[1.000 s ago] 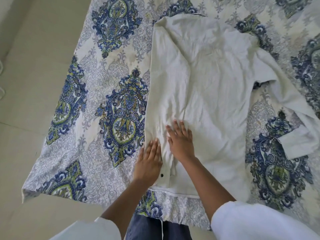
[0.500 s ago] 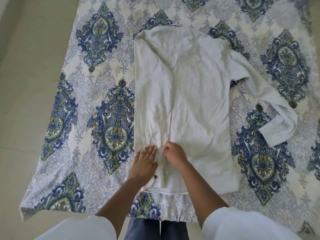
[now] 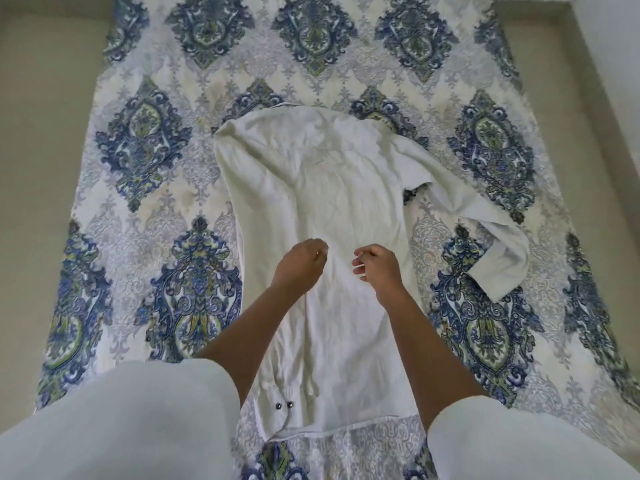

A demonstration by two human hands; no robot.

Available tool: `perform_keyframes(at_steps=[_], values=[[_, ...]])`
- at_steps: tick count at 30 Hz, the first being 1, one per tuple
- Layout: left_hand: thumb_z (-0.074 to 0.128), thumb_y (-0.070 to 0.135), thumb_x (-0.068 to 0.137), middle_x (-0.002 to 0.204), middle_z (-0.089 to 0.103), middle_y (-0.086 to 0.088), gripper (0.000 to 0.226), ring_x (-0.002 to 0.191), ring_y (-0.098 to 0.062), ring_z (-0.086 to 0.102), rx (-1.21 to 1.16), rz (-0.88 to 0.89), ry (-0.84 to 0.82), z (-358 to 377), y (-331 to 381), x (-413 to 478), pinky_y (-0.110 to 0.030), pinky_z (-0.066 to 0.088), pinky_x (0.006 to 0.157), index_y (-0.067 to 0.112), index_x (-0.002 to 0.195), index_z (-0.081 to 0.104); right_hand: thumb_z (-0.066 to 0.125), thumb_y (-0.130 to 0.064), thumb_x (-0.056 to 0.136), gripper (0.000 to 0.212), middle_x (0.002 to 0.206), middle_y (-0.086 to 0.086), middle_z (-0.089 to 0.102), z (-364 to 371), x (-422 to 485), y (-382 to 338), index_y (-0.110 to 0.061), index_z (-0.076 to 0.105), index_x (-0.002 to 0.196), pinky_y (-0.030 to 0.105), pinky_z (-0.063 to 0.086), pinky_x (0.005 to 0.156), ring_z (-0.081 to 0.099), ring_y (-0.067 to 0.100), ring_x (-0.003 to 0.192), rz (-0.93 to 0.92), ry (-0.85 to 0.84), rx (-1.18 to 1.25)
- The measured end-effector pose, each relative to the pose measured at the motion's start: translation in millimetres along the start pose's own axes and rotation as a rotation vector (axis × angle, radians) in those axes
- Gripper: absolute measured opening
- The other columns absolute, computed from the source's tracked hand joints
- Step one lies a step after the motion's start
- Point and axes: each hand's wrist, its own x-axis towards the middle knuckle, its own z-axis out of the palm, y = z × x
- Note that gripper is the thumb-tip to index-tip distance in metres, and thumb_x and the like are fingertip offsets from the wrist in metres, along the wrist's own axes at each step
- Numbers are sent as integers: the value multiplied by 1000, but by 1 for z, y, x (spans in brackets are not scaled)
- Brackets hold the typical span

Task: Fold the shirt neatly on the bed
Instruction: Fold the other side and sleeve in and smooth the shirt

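A white long-sleeved shirt (image 3: 311, 174) lies flat on the patterned bed sheet (image 3: 145, 209), collar end far from me, hem near my body. Its left side is folded inward to a straight edge. The right sleeve (image 3: 485, 237) sticks out to the right and bends back at the cuff. My left hand (image 3: 299, 265) and my right hand (image 3: 379, 270) are side by side over the middle of the shirt, fingers curled in. I see no fabric lifted in either hand. Two dark buttons (image 3: 284, 405) show near the hem.
The sheet with blue and green medallions covers the whole bed around the shirt. Bare beige floor (image 3: 38, 140) runs along the left, and a pale wall edge (image 3: 595, 81) along the right. My white sleeves fill the bottom corners.
Both hands have moved up from the lower left placket to the shirt's middle, and the flat left hand has curled shut. The camera has tilted up, so more of the bed shows.
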Motion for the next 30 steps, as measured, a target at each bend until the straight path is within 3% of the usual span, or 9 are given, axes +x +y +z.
perform_keyframes(at_steps=[3, 6, 12, 15, 17, 20, 23, 25, 30], values=[[37, 17, 96, 112, 61, -3, 28, 102, -22, 56, 22, 20, -34, 8, 18, 29, -29, 41, 83, 11, 111, 60, 44, -3, 86, 21, 89, 9, 63, -22, 25, 3, -15, 61, 81, 29, 48, 67, 62, 23, 81, 19, 75, -63], [35, 11, 95, 120, 60, -4, 33, 107, -21, 55, 101, 75, -136, 32, 40, 59, -33, 45, 89, 11, 118, 58, 43, -2, 85, 30, 116, 12, 62, -55, 49, 21, -8, 63, 107, 33, 43, 89, 55, 31, 112, 110, 189, -268], [32, 10, 95, 129, 53, -6, 39, 116, -22, 50, 282, 148, -180, 50, 67, 107, -38, 45, 94, 15, 130, 49, 43, -4, 85, 38, 125, 13, 58, -81, 60, 40, -15, 61, 117, 34, 46, 91, 56, 28, 112, 82, 145, -240], [35, 15, 96, 129, 48, -9, 39, 118, -26, 46, 371, 186, -194, 64, 97, 141, -41, 44, 95, 15, 134, 45, 45, -3, 87, 42, 133, 10, 55, -105, 80, 30, -14, 56, 126, 39, 46, 99, 54, 25, 118, 60, 100, -27], [40, 21, 95, 130, 44, -10, 41, 119, -28, 43, 427, 202, -181, 74, 116, 164, -41, 44, 94, 17, 136, 43, 46, -4, 90, 45, 136, 5, 51, -120, 97, 19, -18, 50, 132, 36, 46, 93, 53, 22, 117, 87, 59, 176], [44, 28, 93, 141, 32, -7, 39, 127, -30, 33, 564, 250, -169, 87, 133, 188, -44, 39, 98, 27, 132, 50, 47, -10, 93, 41, 121, -1, 56, -133, 124, -2, -24, 51, 130, 29, 43, 79, 54, 13, 88, 109, -37, 545], [44, 29, 92, 144, 25, -7, 37, 129, -31, 28, 692, 237, -167, 100, 137, 207, -44, 35, 99, 29, 128, 53, 53, -34, 91, 30, 108, 0, 56, -137, 154, -19, -27, 55, 120, 32, 39, 88, 52, 15, 95, 149, -69, 846], [44, 23, 91, 132, 38, -11, 35, 121, -32, 39, 488, 147, -161, 101, 135, 212, -41, 39, 95, 16, 123, 56, 57, -43, 87, 35, 103, 4, 56, -138, 169, -29, -25, 60, 117, 32, 41, 79, 53, 17, 90, 155, -38, 1039], [54, 11, 82, 103, 66, -11, 16, 95, -22, 58, -403, -56, 24, 72, 131, 229, -31, 39, 85, 6, 82, 69, 61, -39, 77, 41, 109, 9, 56, -142, 190, -52, -29, 61, 117, 48, 32, 106, 51, 26, 106, 39, -22, 1307]])
